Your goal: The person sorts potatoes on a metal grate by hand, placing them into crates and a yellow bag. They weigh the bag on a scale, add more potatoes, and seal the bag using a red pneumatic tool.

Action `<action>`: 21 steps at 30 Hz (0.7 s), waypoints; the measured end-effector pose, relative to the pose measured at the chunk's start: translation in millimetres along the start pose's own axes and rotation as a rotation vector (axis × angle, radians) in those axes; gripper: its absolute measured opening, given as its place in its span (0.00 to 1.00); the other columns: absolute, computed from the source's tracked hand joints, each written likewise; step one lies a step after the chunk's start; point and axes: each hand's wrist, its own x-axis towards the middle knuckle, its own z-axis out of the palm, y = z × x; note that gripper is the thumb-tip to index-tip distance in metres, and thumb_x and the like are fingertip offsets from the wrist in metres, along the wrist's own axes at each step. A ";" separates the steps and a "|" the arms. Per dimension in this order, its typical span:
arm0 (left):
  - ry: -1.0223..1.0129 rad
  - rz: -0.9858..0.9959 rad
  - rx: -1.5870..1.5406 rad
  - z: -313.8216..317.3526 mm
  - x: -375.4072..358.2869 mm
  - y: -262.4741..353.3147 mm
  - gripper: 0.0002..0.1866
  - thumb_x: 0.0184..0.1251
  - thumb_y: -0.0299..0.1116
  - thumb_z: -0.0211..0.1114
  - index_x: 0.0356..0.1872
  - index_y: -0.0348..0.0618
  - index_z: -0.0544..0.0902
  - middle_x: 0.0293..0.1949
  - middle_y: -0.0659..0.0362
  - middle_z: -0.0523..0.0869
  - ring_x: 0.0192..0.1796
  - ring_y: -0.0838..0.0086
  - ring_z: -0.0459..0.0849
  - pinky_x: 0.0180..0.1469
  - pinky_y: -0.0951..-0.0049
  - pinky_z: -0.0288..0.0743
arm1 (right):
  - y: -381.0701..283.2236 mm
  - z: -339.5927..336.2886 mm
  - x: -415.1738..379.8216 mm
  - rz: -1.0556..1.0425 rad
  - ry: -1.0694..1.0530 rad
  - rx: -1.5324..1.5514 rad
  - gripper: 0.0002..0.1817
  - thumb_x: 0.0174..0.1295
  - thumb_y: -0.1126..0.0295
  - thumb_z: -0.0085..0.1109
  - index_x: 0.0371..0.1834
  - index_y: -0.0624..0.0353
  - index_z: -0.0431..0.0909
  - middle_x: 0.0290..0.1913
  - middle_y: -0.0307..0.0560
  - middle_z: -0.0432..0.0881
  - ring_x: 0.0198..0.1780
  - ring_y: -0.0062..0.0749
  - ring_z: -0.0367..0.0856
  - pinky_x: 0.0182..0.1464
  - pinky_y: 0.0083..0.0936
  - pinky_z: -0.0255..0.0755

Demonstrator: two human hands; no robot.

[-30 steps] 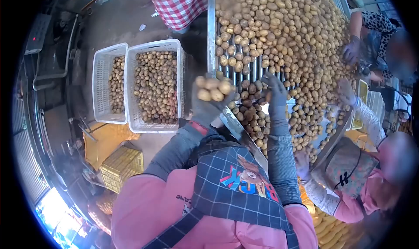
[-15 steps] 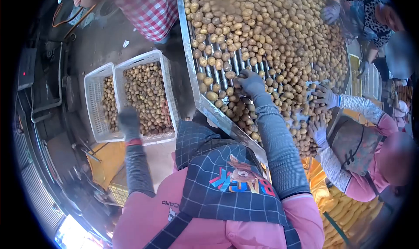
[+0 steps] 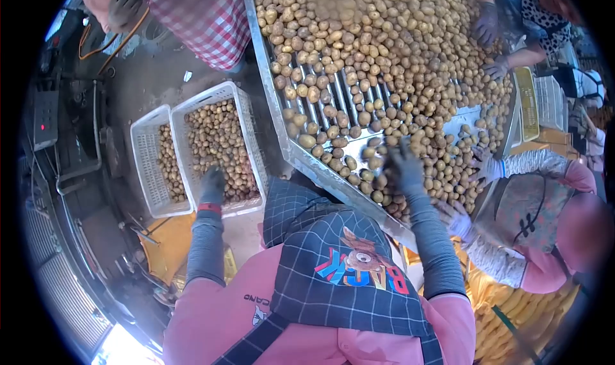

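Observation:
My left hand (image 3: 213,184), in a dark grey glove with a red band at the wrist, is over the near side of a white plastic crate (image 3: 263,184) of small potatoes. Its fingers are too indistinct to tell whether they hold anything. My right hand (image 3: 405,168), gloved in grey and slightly blurred, reaches among the potatoes (image 3: 419,89) on a metal sorting table (image 3: 291,148). Its fingers look stretched out, and no potato shows clearly in its grip. Bare metal rollers (image 3: 341,99) show between the potatoes beyond it.
A second white crate (image 3: 148,166) with potatoes adjoins the first on the left. At right, a co-worker's gloved hands (image 3: 490,165) touch the potatoes; another person's hands (image 3: 487,24) are at the far side. A person in a checked garment (image 3: 205,22) stands beyond the crates.
My right hand has moved nearer and to the right across the potatoes, from the rollers. My left hand has shifted right over the crate. More bare metal shows on the table.

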 end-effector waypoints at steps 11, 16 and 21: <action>0.250 -0.150 0.211 35.2 88.7 -46.6 0.34 0.75 0.47 0.54 0.72 0.34 0.60 0.67 0.37 0.68 0.65 0.45 0.72 0.65 0.56 0.68 | -188.1 -39.3 152.1 0.050 -0.243 0.312 0.22 0.57 0.66 0.57 0.56 0.55 0.79 0.55 0.53 0.78 0.63 0.48 0.73 0.69 0.41 0.62; 0.357 0.224 0.009 25.2 183.1 182.4 0.33 0.72 0.40 0.61 0.73 0.39 0.61 0.72 0.37 0.58 0.73 0.43 0.60 0.71 0.52 0.59 | -147.0 27.7 79.9 -0.327 0.018 0.152 0.18 0.61 0.60 0.56 0.55 0.40 0.78 0.60 0.47 0.76 0.70 0.48 0.65 0.74 0.60 0.43; 0.243 0.537 0.329 53.7 268.7 279.9 0.38 0.66 0.52 0.62 0.74 0.53 0.61 0.76 0.41 0.53 0.75 0.47 0.57 0.74 0.49 0.51 | -31.1 16.7 -49.3 -0.115 -0.079 0.029 0.18 0.65 0.54 0.50 0.57 0.38 0.75 0.75 0.49 0.60 0.80 0.46 0.47 0.76 0.61 0.32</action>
